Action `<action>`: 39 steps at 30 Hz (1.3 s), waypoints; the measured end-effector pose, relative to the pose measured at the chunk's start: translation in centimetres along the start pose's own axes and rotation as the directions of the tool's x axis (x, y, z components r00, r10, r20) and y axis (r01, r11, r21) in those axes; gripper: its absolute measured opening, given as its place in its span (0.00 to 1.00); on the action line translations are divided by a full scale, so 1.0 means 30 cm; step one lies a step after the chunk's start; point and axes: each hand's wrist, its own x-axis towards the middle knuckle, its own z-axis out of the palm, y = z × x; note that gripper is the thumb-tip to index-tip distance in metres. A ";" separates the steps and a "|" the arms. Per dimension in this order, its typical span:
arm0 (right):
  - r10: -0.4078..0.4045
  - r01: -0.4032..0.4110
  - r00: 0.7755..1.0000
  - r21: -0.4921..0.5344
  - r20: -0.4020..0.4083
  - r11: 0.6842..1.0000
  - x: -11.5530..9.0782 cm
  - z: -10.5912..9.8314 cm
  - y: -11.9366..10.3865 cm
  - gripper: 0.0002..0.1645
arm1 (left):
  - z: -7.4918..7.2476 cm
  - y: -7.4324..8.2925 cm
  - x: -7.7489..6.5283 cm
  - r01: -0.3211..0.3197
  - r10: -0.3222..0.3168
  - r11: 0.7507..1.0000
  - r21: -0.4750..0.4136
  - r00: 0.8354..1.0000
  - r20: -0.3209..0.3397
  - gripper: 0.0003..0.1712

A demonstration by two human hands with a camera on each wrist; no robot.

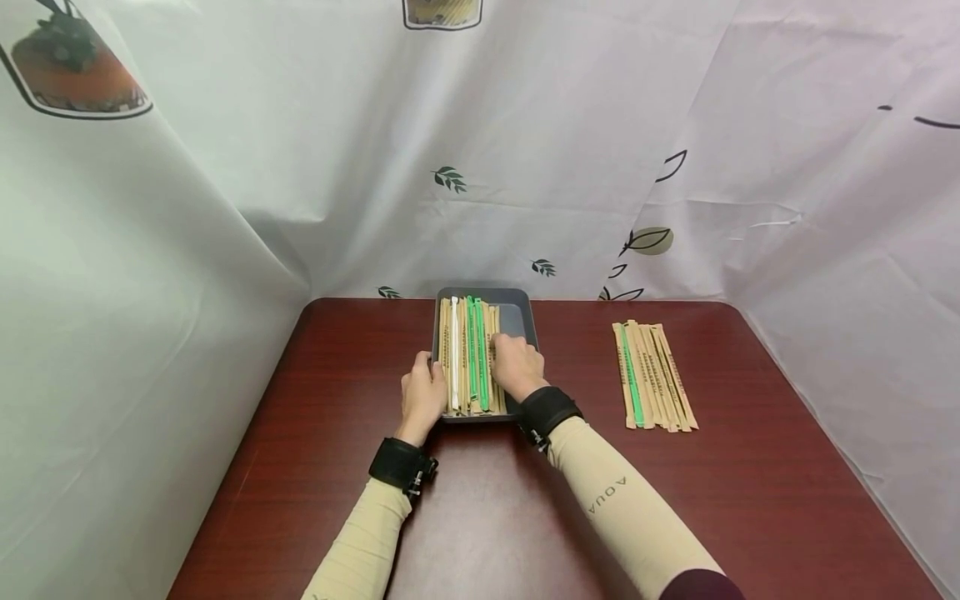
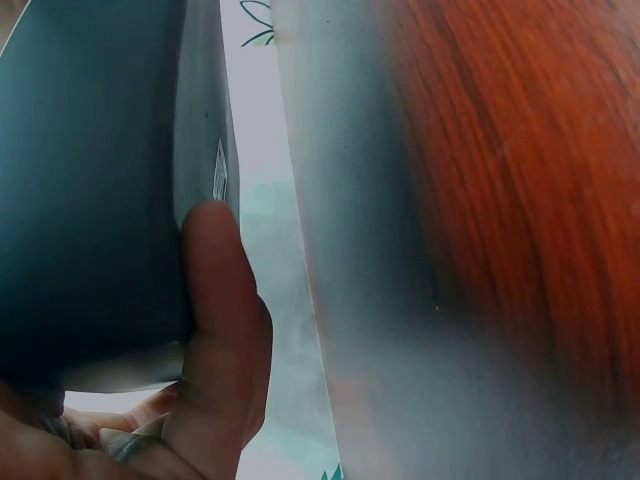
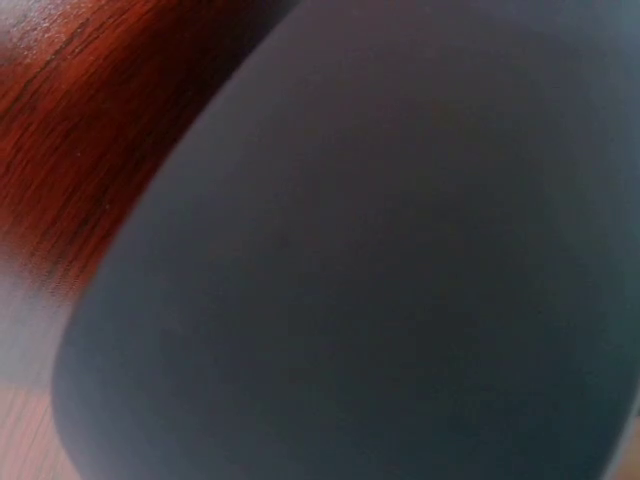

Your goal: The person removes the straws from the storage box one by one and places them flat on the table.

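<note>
Gripping the gray tray [image 1: 513, 317] near its front left corner, the left hand [image 1: 422, 395] has its fingers bent round the side. The tray sits by the middle of the bench's [image 1: 315, 467] far edge. The right hand [image 1: 519, 367] curls beside the wrapped sticks [image 1: 463, 358] inside; I can't tell if it pinches one. Pushing too hard could bend or cross the sticks. If the left grip slips, the tray could slide.

Worktop [image 1: 337, 367]: dark red-brown, wood-grained, with a slight shine and rounded far corners.
Tray [image 1: 487, 294]: grey, round-cornered, at the middle of the far edge.
Sticks [image 1: 660, 375]: tan, slim, dark-printed, side by side in a flat bunch, well apart from the tray, to its right.
Green stick [image 1: 632, 379]: among them, near the bunch's left side.
</note>
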 end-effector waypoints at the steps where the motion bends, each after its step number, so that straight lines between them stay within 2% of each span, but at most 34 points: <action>1: 0.000 0.000 1.000 0.001 -0.002 1.000 0.000 0.000 0.001 0.08 | 0.001 0.000 0.000 -0.001 0.001 1.000 0.000 1.000 0.000 0.21; 10: -0.004 0.004 1.000 0.002 0.001 1.000 0.002 -0.028 0.008 0.10 | 0.001 0.002 0.000 0.002 -0.002 1.000 0.006 1.000 -0.012 0.20; 16: 0.018 -0.018 0.999 0.010 -0.044 1.000 0.019 -0.102 0.020 0.19 | -0.004 -0.001 0.004 0.003 -0.003 1.000 0.022 1.000 -0.009 0.20; 20: 0.057 -0.057 0.995 0.007 -0.082 0.998 0.036 -0.169 0.046 0.19 | -0.011 -0.003 0.007 0.003 -0.003 1.000 0.018 1.000 -0.005 0.21; 24: 0.087 -0.086 0.991 0.008 -0.106 0.996 0.047 -0.230 0.099 0.18 | -0.015 -0.007 0.010 0.006 -0.006 1.000 0.016 1.000 -0.004 0.21; 28: 0.116 -0.117 0.989 -0.006 -0.094 0.993 0.045 -0.256 0.175 0.17 | -0.014 -0.010 0.010 -0.003 0.003 1.000 0.019 1.000 -0.002 0.21; 33: 0.140 -0.144 0.987 -0.042 -0.076 0.989 0.033 -0.227 0.296 0.15 | -0.010 -0.007 0.007 -0.020 0.020 1.000 0.018 1.000 -0.006 0.20; 39: 0.206 -0.207 0.978 -0.070 -0.027 0.976 0.001 -0.189 0.421 0.18 | -0.013 -0.003 0.005 0.001 -0.001 1.000 0.005 1.000 0.007 0.21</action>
